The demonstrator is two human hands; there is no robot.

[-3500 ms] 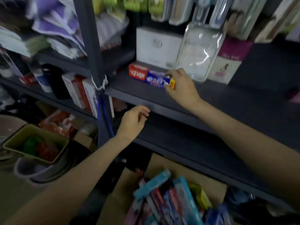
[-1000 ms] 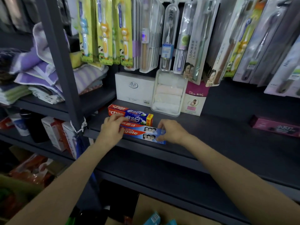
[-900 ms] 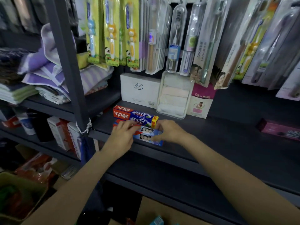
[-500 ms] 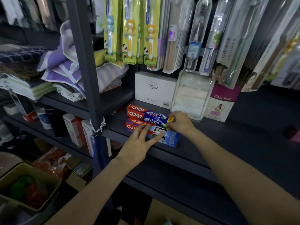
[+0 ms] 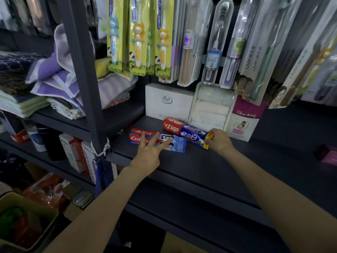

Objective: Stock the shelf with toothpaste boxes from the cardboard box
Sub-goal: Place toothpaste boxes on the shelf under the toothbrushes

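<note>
Two toothpaste boxes lie flat on the dark shelf (image 5: 228,167), close to its front left corner. The left hand (image 5: 148,155) has straight, spread fingers pressing on top of the Colgate box (image 5: 173,143), which is nearest the front edge. The right hand (image 5: 219,141) pinches the yellow end of the red and blue box (image 5: 184,131) just behind it. At the back edge stand a white box (image 5: 168,102), a clear pack of rolled cloths (image 5: 211,106) and a pink pack (image 5: 245,121). Toothbrush packs (image 5: 138,35) hang above them. A grey post (image 5: 82,70) stands at the left, with folded towels (image 5: 54,84) past it. Low down sits what may be the cardboard box (image 5: 178,243), mostly hidden
</note>
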